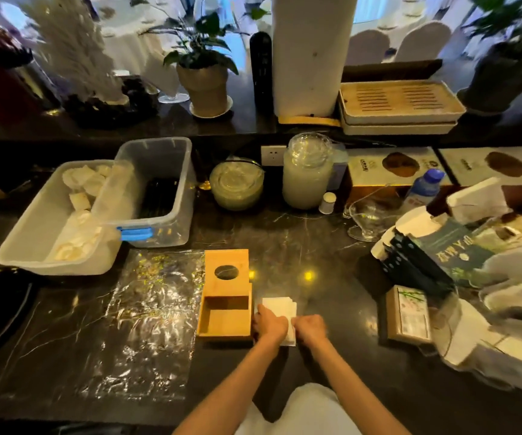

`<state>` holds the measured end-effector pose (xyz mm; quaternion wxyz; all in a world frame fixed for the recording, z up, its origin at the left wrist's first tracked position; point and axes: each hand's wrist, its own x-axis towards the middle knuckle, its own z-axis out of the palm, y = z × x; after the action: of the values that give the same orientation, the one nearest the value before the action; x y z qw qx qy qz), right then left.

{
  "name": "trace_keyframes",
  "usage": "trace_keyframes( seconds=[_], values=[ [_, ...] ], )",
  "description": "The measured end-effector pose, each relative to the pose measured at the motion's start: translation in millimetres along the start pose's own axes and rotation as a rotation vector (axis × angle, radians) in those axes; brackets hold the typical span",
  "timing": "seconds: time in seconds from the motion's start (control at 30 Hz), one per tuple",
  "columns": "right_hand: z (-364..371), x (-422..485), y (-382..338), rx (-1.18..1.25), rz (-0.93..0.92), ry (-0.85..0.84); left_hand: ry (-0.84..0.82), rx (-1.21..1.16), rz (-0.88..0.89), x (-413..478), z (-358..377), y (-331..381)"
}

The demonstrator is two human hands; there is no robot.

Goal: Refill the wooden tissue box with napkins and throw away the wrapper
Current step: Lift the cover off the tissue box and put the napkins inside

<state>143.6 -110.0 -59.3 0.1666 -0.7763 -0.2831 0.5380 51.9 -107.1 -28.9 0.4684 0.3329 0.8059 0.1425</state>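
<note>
A wooden tissue box (225,331) lies open on the dark marble counter, its inside bare. Its lid (226,265), with a round hole, is slid back beyond it. Right beside the box sits a stack of white napkins (277,306). My left hand (269,324) grips the stack's near left side next to the box. My right hand (311,329) holds its near right side. A clear crinkled plastic wrapper (156,312) lies flat on the counter left of the box.
Two clear plastic bins (159,227) stand at the back left. Glass jars (306,174) are at the back centre. At the right are a small printed pack (408,315), dark booklets (416,268) and piled napkin packages (504,296).
</note>
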Motion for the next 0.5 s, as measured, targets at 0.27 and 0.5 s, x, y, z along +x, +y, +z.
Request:
trace_keyframes(
  seconds=[0.27, 0.5],
  values=[
    [-26.3, -1.7, -8.3, -0.371, -0.282, -0.059, -0.197, -0.479, -0.108, -4.0, 8.2, -23.7],
    [-92.6, -3.0, 12.0, -0.902, -0.933, 0.203, -0.115, -0.108, 0.553, -17.5, 31.5, -23.6]
  ],
)
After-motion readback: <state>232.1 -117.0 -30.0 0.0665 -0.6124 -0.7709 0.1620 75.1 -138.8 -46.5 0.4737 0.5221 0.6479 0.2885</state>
